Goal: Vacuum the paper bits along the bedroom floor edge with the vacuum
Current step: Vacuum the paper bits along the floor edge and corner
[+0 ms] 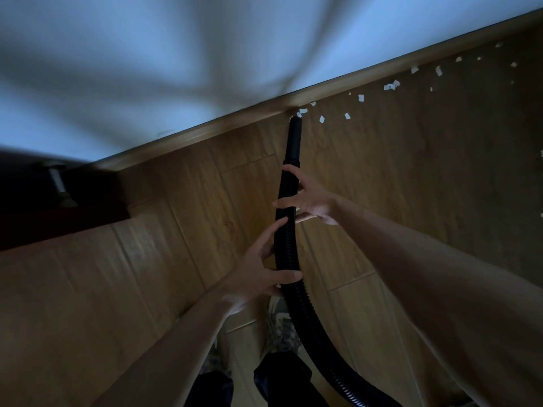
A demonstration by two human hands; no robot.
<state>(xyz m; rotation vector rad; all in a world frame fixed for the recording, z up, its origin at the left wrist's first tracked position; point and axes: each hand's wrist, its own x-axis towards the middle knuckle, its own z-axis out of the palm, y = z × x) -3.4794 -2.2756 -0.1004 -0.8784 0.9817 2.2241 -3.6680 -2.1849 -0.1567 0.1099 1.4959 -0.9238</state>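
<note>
Presently at the nozzle: the black nozzle stands tip-down against the skirting board; whether its mouth touches the nearest paper bits or stops just short cannot be told.
Paper bits: a scattered line lies on the wooden floor along the skirting to the right of the nozzle. Some sit tight to the board and others have strayed outward. Two more show at the far right edge of view.
Right hand: the right hand holds the hose just below the rigid tube's collar, with fingers laid across it, spread rather than tightly wrapped.
Left hand: the left hand grips the ribbed hose lower down, thumb across the front and forefinger lying along it.
Vacuum body: out of view; the hose runs down past a shoe and off the bottom edge.
Risk, grip: the upper hold is judged loose, so a sideways sweep could let the tube twist and lift the mouth off the floor, leaving bits behind.
Risk, scatter: a bare round mouth swept fast may flick light bits away rather than draw them in.
Risk, skirting: dragging the tip hard along the board could scuff it.
Risk, hose: the hose curves close by the feet, so a step to the right may catch it and jerk the nozzle.
Risk, light: the room is dim, so pale bits far to the right may be missed.
</note>
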